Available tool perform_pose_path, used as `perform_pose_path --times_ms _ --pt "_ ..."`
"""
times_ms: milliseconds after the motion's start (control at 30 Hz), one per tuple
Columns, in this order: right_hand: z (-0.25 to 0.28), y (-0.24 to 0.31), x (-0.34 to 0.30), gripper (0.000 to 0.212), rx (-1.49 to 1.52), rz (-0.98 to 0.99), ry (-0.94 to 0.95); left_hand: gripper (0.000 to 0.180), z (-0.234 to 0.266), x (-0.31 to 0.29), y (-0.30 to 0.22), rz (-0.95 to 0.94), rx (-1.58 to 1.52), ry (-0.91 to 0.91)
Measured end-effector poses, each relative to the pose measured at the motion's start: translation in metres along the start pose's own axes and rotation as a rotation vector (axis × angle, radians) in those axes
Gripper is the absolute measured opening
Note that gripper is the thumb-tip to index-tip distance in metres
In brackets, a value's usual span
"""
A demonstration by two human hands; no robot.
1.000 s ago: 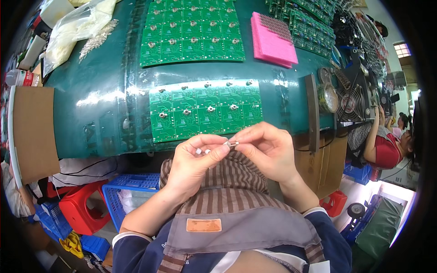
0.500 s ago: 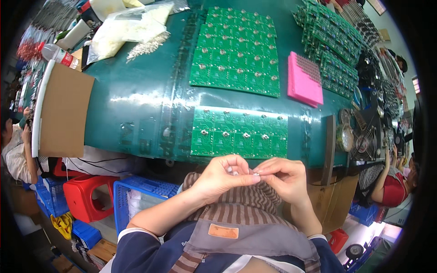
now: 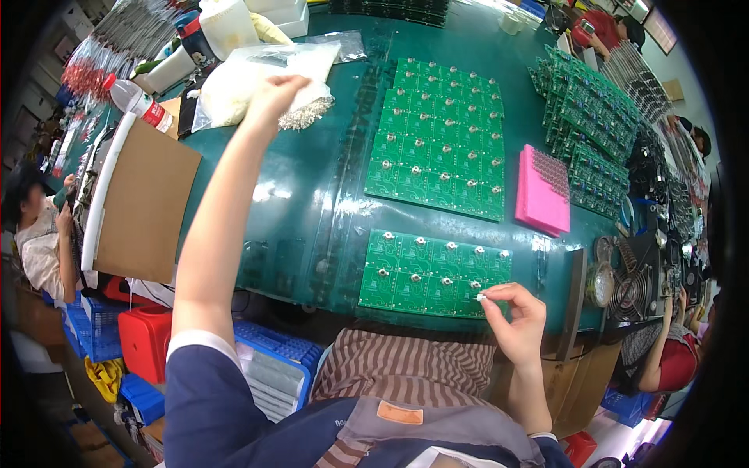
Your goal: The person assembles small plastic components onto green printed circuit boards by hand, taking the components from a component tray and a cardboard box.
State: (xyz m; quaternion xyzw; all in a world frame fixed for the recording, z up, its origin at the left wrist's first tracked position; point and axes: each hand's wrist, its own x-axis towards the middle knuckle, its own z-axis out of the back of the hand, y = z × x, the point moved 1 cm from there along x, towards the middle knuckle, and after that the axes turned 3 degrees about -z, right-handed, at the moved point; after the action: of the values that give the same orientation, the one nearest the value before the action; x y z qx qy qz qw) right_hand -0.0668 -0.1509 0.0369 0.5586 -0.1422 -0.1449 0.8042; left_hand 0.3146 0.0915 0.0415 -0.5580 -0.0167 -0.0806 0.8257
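My left hand [image 3: 276, 97] is stretched out over the clear plastic bag [image 3: 222, 92] of pale pieces, beside a heap of small whitish parts [image 3: 309, 115]. Its fingers are bent together, and what they hold, if anything, does not show. My right hand [image 3: 518, 315] pinches a small white part [image 3: 481, 296] between thumb and forefinger. That hand is at the near right corner of a green circuit board panel [image 3: 399, 292], which carries two rows of small round components. Farther back lie larger green circuit board panels [image 3: 434, 165] with similar components.
Right of the panels sits a pink foam block [image 3: 538, 204] with rows of small metallic pieces, near stacked circuit boards [image 3: 594, 109]. A cardboard sheet [image 3: 148, 199] and a bottle [image 3: 139, 103] stand at left. A fan [image 3: 626, 300] is at right. Other people work on both sides.
My hands have parted. The left reached forward and left to the bag and heap; the right moved to the near panel's corner with the small white part. The view has shifted.
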Motion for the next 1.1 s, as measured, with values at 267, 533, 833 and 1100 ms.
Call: perform_pose_path --times_ms 267,533,833,1100 --pt "0.011 -0.009 0.020 0.010 -0.458 0.201 -0.101 0.067 0.000 0.088 0.044 0.121 -0.029 -0.011" --pt "0.027 -0.022 0.022 0.009 -0.486 0.138 -0.092 0.049 0.006 0.076 0.073 -0.263 -0.018 0.088" --pt "0.037 -0.022 0.019 0.008 -0.477 0.098 -0.032 0.036 0.087 -0.024 0.035 -0.497 0.697 -0.163" --pt "0.033 -0.020 0.018 0.008 -0.494 0.109 -0.055 0.062 0.224 -0.178 0.076 -0.593 1.342 -1.546"
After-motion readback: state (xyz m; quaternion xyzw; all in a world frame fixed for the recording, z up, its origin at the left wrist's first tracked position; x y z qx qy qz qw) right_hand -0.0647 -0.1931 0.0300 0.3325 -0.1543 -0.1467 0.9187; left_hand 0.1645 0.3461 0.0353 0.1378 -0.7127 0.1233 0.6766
